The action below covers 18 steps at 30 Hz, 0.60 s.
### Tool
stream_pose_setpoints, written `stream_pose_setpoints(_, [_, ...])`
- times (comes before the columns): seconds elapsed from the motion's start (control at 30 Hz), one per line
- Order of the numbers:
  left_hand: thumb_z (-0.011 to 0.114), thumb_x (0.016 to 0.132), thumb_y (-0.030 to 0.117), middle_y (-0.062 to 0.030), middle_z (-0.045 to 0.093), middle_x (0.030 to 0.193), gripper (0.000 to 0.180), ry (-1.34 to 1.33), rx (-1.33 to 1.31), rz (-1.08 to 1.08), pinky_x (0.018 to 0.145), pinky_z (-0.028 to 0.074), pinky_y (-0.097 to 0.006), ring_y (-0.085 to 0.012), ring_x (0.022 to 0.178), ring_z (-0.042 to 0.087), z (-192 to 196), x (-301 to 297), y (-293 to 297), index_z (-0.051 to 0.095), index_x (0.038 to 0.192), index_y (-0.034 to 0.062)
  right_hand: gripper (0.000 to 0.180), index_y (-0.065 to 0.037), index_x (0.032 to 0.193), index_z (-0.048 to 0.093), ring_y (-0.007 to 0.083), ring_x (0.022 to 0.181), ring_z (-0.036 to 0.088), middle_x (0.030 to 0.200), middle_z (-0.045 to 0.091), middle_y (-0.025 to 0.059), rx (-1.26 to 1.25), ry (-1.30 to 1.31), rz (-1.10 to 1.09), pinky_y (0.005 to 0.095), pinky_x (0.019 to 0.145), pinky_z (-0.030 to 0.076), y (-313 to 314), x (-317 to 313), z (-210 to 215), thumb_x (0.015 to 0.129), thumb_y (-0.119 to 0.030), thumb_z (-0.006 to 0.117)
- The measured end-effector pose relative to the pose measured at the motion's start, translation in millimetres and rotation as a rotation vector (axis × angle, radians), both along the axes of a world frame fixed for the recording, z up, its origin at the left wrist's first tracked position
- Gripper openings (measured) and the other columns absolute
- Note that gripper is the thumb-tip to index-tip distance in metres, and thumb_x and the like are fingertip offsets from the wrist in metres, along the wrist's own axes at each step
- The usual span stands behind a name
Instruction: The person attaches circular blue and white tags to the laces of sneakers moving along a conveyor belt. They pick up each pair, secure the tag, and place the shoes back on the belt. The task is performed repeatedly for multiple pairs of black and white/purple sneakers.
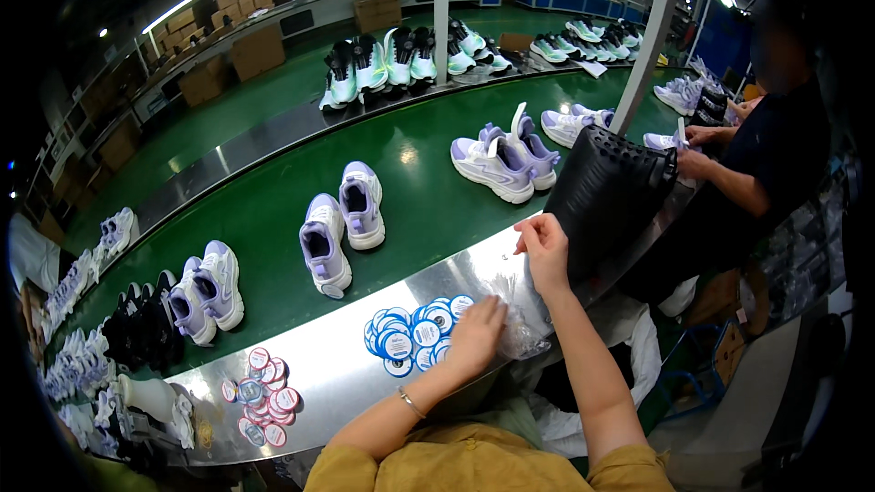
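Note:
My left hand lies palm down at the right edge of a pile of round blue-and-white tags, its fingers stretched toward some crumpled clear plastic bags. Whether it touches the plastic, I cannot tell. My right hand is raised above the metal ledge, thumb and fingers curled together in a pinch. What the pinch holds, if anything, cannot be made out. Beside that hand stands a bulky black holder. Farther left on the ledge sits a second pile of round red-and-white tags.
A metal ledge borders the green conveyor. Lavender-and-white sneakers stand on it in pairs: one pair ahead, another farther right. Mint-green shoes line the far shelf. A co-worker handles a shoe at right.

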<state>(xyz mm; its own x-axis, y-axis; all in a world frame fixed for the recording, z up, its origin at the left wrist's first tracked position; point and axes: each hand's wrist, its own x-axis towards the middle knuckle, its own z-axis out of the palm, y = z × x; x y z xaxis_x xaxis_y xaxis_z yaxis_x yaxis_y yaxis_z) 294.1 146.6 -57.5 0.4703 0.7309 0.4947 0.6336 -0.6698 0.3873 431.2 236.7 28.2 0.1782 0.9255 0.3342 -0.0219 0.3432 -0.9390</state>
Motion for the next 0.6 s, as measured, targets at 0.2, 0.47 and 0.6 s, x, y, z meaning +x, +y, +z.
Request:
stream_pose_setpoints(0.2, [0.067, 0.068, 0.014, -0.0171, 0.053, 0.106, 0.033, 0.065, -0.042, 0.296, 0.082, 0.039, -0.041, -0.0329, 0.099, 0.049, 15.3, -44.4, 24.0, 0.057, 0.097, 0.001, 0.005, 0.001, 0.077, 0.056, 0.0039, 0.059, 0.049, 0.066, 0.057, 0.0012, -0.152, -0.152, 0.05, 0.0198, 0.052, 0.039, -24.9, 8.5, -32.3, 0.08, -0.003, 0.056])
stream_pose_setpoints(0.47, [0.072, 0.061, 0.017, -0.0157, 0.053, 0.09, 0.027, 0.093, -0.129, 0.224, 0.074, 0.038, -0.043, -0.0332, 0.087, 0.048, 20.0, -35.9, 31.4, 0.056, 0.078, 0.0027, 0.008, 0.001, 0.08, 0.058, 0.0061, 0.063, 0.051, 0.069, 0.056, 0.0005, -0.287, -0.204, 0.092, 0.0211, 0.057, 0.042, -51.5, 11.0, -49.7, 0.082, -0.007, 0.059])
stream_pose_setpoints(0.6, [0.071, 0.062, 0.014, -0.017, 0.051, 0.082, 0.024, 0.033, -0.126, 0.174, 0.069, 0.038, -0.044, -0.0348, 0.081, 0.047, 17.6, -46.3, 37.0, 0.052, 0.072, 0.0014, 0.008, -0.001, 0.082, 0.057, 0.0059, 0.062, 0.05, 0.067, 0.055, 0.0, -0.24, -0.189, 0.124, 0.0214, 0.056, 0.042, -58.9, 7.2, -55.2, 0.081, -0.009, 0.059])
